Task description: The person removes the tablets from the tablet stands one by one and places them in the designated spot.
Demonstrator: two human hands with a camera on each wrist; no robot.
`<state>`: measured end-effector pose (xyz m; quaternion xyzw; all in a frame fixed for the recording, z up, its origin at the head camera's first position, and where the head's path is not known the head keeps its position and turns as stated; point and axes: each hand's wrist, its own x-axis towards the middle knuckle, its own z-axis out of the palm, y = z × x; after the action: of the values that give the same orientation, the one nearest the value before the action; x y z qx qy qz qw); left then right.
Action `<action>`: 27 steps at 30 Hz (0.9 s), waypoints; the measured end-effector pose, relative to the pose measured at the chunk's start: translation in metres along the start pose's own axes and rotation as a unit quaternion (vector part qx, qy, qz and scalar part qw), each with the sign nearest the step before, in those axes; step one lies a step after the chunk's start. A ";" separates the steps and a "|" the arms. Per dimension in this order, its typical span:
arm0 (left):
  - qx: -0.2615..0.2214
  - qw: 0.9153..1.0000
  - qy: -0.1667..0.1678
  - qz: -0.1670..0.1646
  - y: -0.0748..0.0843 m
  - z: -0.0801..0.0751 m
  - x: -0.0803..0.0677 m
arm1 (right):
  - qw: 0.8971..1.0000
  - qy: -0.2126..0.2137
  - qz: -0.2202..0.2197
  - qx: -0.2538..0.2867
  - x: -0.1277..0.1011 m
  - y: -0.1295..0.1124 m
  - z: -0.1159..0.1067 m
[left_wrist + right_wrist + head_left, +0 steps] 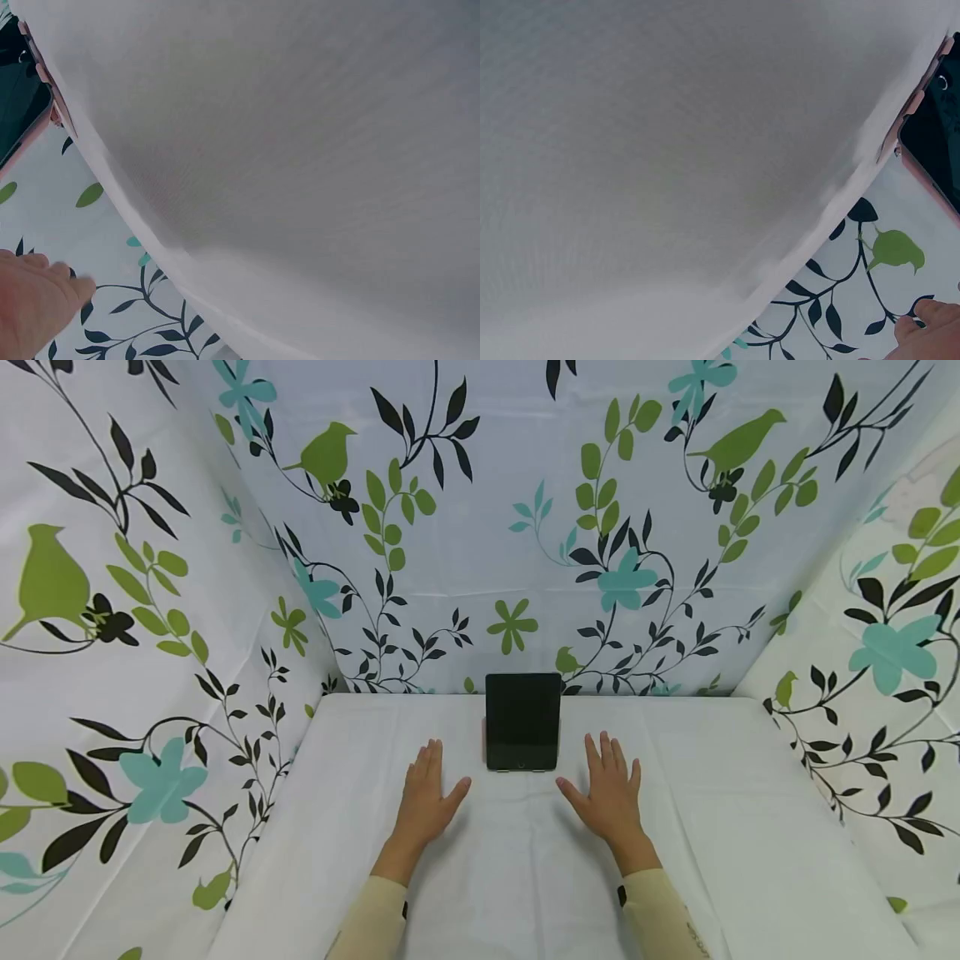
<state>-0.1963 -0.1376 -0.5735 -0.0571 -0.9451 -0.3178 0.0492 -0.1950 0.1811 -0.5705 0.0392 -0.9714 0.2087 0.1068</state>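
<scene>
A black-screened tablet (522, 722) stands upright at the back of the white table, propped on a pink stand (911, 112) whose edge shows in the right wrist view. To the left of the tablet and nearer the front is my left hand (427, 797), its fingers straight and thumb spread, holding nothing. My right hand (609, 793) mirrors it on the other side, fingers extended, also holding nothing. Part of the left hand (37, 304) shows at the lower left of the left wrist view; some right-hand fingers (926, 326) show at the lower right of the right wrist view.
White cloth covers the table (517, 877). Behind it hangs a patterned curtain (480, 527) with leaves, birds and flowers, and similar cloth closes off the left side (247, 568) and the right side (832, 635).
</scene>
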 end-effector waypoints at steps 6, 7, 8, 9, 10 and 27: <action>-0.080 0.997 -0.002 -0.014 0.004 -0.003 0.012 | 0.998 0.053 -0.003 0.032 0.007 -0.004 -0.003; -0.093 0.996 0.000 -0.015 0.005 -0.002 0.014 | 0.997 0.063 -0.003 0.041 0.008 -0.005 -0.003; -0.110 0.994 0.002 -0.015 0.006 -0.002 0.016 | 0.996 0.072 -0.003 0.050 0.010 -0.005 -0.003; -0.133 0.991 0.004 -0.013 0.007 -0.002 0.018 | 0.995 0.078 -0.002 0.062 0.012 -0.006 -0.003; -0.160 0.987 0.005 -0.012 0.008 -0.001 0.019 | 0.994 0.081 0.001 0.075 0.013 -0.007 -0.004; -0.446 0.894 0.010 -0.022 0.023 0.006 0.045 | 0.958 0.074 0.079 0.267 0.036 -0.021 -0.008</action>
<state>-0.2376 -0.1122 -0.5589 -0.0494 -0.7043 -0.7079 0.0210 -0.2262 0.1645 -0.5469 -0.0258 -0.8695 0.4709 0.1469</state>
